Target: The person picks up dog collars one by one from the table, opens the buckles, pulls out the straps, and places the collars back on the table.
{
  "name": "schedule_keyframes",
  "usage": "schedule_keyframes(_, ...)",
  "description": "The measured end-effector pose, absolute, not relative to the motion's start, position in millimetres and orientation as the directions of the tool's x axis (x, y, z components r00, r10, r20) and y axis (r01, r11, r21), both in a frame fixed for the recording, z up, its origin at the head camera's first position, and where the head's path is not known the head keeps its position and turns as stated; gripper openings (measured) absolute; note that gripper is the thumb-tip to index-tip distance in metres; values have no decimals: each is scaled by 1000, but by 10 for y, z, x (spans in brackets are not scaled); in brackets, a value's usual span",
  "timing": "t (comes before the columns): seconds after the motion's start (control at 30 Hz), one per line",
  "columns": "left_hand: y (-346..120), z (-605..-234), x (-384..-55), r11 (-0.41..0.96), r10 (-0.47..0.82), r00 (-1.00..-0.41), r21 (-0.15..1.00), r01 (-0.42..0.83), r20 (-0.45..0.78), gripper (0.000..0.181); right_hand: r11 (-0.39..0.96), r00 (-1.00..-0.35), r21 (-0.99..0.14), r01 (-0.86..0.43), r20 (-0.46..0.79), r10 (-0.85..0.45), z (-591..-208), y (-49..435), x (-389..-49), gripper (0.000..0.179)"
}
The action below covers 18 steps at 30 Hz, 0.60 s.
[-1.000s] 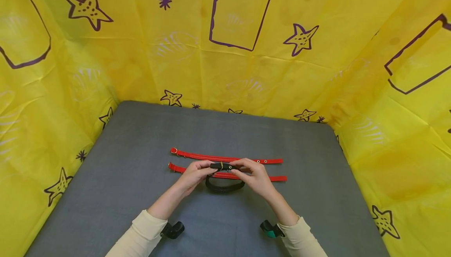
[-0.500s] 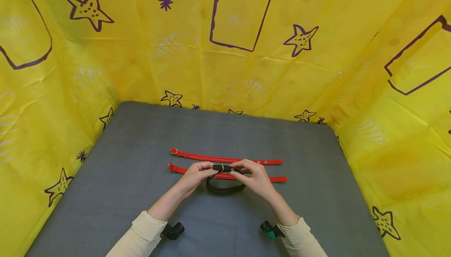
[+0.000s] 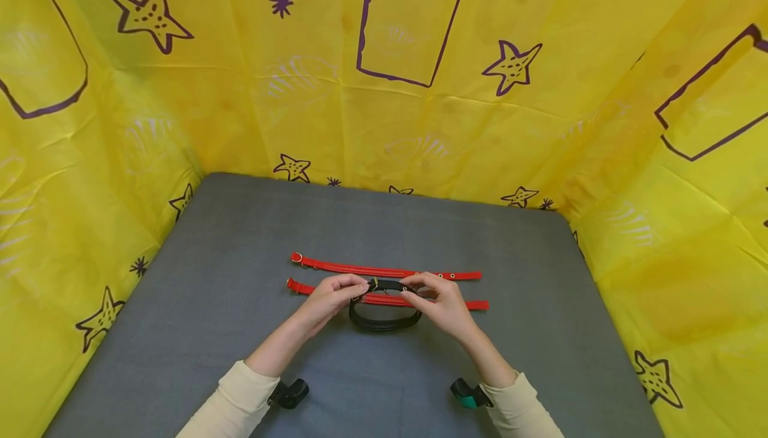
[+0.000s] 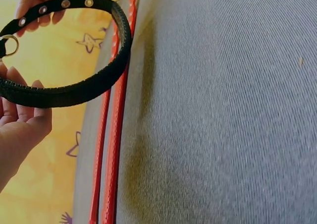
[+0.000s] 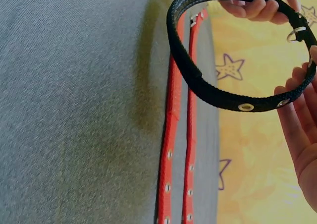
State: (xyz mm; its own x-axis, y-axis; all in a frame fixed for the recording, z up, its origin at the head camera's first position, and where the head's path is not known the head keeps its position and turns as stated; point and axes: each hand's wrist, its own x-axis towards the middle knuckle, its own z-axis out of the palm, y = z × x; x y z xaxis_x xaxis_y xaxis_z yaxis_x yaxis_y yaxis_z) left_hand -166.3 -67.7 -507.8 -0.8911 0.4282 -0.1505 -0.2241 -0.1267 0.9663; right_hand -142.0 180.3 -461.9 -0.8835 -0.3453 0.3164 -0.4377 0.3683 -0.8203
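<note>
A black dog collar [image 3: 385, 325] is bent round into a loop and held up above the table between both hands. My left hand [image 3: 332, 300] pinches it at the left, close to the gold buckle [image 3: 373, 284]. With thumb and fingers, my right hand [image 3: 441, 301] grips the strap at the right. Metal eyelets [image 5: 245, 107] show along the strap, and a metal D-ring [image 5: 296, 34] hangs inside the loop in the right wrist view. Behind the hands lie two red collars, the far one [image 3: 360, 269] and the near one [image 3: 384, 299], roughly parallel; the hands partly cover the near one.
A grey cloth-covered table [image 3: 384, 225] lies under everything. Yellow fabric [image 3: 240, 91] with purple starfish drawings hangs along the back and both sides. Black wrist devices [image 3: 291, 394] are worn below the sleeves.
My hands have drawn slightly apart, the right one moving to the right. The buckle now sits nearer my left fingers, and the black loop looks a little wider. The red collars stay put.
</note>
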Motion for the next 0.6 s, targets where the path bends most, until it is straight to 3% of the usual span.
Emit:
schedule_keyframes(0.23,-701,-5084,-1668,-14,376,-919,991,-136,-121,32,307,-890,-853,-423,327,-317,-4657,1866,-1442,18)
schedule_keyframes(0.6,-779,-5064,-1682,78,239,-968,995,-60,-77,30,257,-927,-909,-328,257,-275,-4694,1972,-1467,19)
